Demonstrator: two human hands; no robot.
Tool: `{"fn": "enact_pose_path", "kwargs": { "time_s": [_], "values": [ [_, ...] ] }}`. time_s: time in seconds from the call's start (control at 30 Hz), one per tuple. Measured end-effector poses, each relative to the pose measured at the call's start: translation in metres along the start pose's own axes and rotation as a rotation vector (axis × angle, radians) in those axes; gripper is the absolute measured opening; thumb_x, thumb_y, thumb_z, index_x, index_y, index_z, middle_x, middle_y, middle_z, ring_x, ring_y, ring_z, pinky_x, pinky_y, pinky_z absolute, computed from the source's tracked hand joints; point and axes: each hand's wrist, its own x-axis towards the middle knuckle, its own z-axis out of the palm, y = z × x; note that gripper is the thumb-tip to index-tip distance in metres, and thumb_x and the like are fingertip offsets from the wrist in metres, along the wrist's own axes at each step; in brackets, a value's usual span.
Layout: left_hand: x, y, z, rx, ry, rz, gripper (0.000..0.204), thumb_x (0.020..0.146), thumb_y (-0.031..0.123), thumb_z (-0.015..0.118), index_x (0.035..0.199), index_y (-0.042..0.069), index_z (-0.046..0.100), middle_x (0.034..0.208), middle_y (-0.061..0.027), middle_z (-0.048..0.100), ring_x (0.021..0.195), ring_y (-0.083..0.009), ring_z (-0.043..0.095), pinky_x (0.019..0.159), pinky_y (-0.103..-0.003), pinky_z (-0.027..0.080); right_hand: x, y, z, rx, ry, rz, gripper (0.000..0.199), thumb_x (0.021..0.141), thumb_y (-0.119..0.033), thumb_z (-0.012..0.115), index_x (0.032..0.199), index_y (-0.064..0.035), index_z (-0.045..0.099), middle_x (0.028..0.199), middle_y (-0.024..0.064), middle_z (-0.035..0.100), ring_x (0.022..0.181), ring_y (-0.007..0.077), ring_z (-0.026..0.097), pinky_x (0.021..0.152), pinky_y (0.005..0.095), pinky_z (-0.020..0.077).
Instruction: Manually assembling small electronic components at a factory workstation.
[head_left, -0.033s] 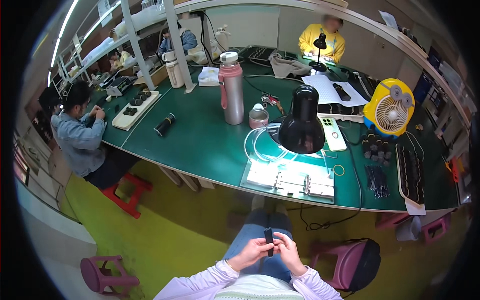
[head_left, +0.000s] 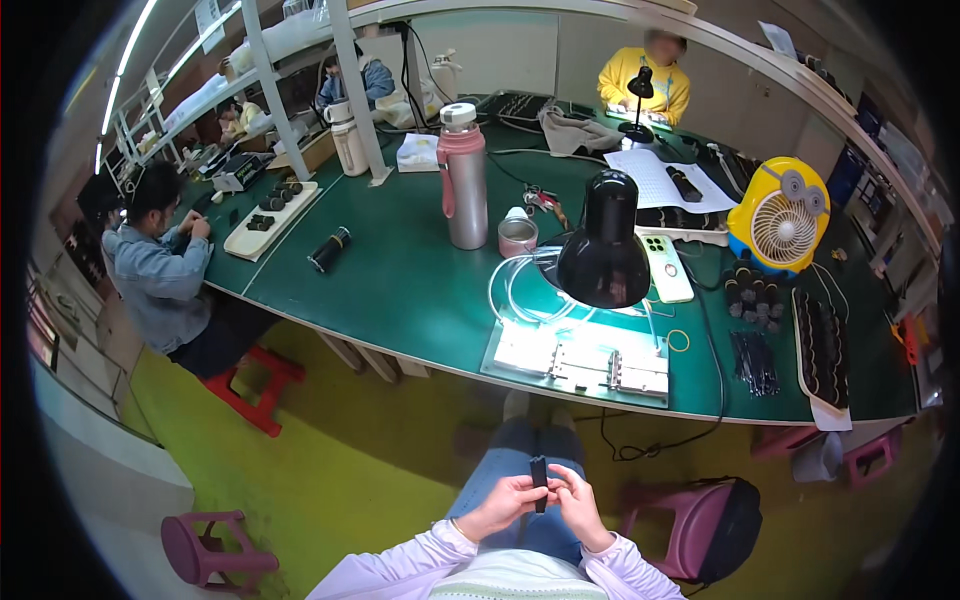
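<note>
Over my lap, between both hands, is a slim black bar [head_left: 539,484], held upright; its exact kind cannot be made out. My left hand [head_left: 503,504] pinches it from the left with thumb and fingertips. From the right, the fingers of my right hand [head_left: 577,505] close on its other side. Beyond my knees, at the table's edge, a metal fixture plate [head_left: 520,352] with small clamps and clear tubing lies brightly lit under a black desk lamp [head_left: 604,240]. Neither hand touches the table.
On the green table [head_left: 400,270] stand a pink and silver flask [head_left: 463,190], an open cup [head_left: 517,236], a phone [head_left: 664,268] and a yellow fan [head_left: 782,222]. Black strips [head_left: 755,362] and a tray of dark parts [head_left: 820,345] lie right. Purple stools [head_left: 675,525] flank me; co-workers sit left and opposite.
</note>
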Motion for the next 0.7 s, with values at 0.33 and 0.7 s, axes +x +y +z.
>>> {"fn": "enact_pose_path", "kwargs": {
  "time_s": [0.33,0.7],
  "values": [
    [0.008,0.011,0.003,0.184,0.004,0.032,0.017,0.081,0.006,0.052,0.096,-0.001,0.058,0.086,-0.0059,0.06,0.081,-0.0124,0.057,0.074,-0.024,0.045,0.008,-0.027,-0.004,0.116,-0.003,0.12,0.033,0.082,-0.001,0.038,0.114,0.0002,0.044,0.085,0.0062,0.057,0.078,0.0111,0.055,0.067,0.0227,0.0465],
    [0.045,0.058,0.051,0.053,0.027,0.135,0.008,0.078,0.003,0.054,0.085,0.0,0.057,0.076,-0.0035,0.056,0.069,-0.0104,0.052,0.063,-0.023,0.043,0.061,-0.099,-0.002,-0.142,0.168,-0.159,0.011,0.077,-0.008,0.059,0.082,0.0023,0.059,0.062,0.0013,0.054,0.042,0.0036,0.045,0.035,0.0176,0.0345]
  ]
}}
